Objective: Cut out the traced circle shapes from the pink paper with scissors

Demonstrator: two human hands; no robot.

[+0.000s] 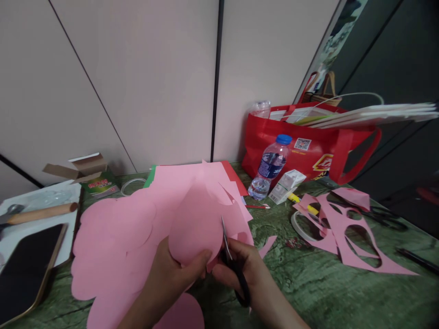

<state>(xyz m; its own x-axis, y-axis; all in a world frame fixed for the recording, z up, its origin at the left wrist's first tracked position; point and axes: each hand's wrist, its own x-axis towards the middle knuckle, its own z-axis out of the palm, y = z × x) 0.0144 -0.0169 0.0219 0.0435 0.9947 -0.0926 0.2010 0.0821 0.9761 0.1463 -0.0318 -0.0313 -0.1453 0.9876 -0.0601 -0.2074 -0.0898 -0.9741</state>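
Note:
Near the middle of the view, my left hand (183, 269) grips a rounded piece of pink paper (195, 228), its thumb lying on top near the lower edge. My right hand (245, 262) is closed around black-handled scissors (236, 272). Their metal blades point up and away, close against the right edge of the pink piece; whether they are cutting into it I cannot tell. Underneath and to the left lies a wide spread of overlapping scalloped pink paper shapes (109, 237). A stack of pink sheets (178, 176) is behind, with green and red sheet edges showing.
Pink offcuts with holes (356, 228) and a tape roll (303, 226) lie at right. A water bottle (272, 167), a small white carton (287, 186) and a red bag (298, 141) stand behind. At left are a phone (30, 269), a wooden-handled tool (44, 212) and an opened box (99, 180).

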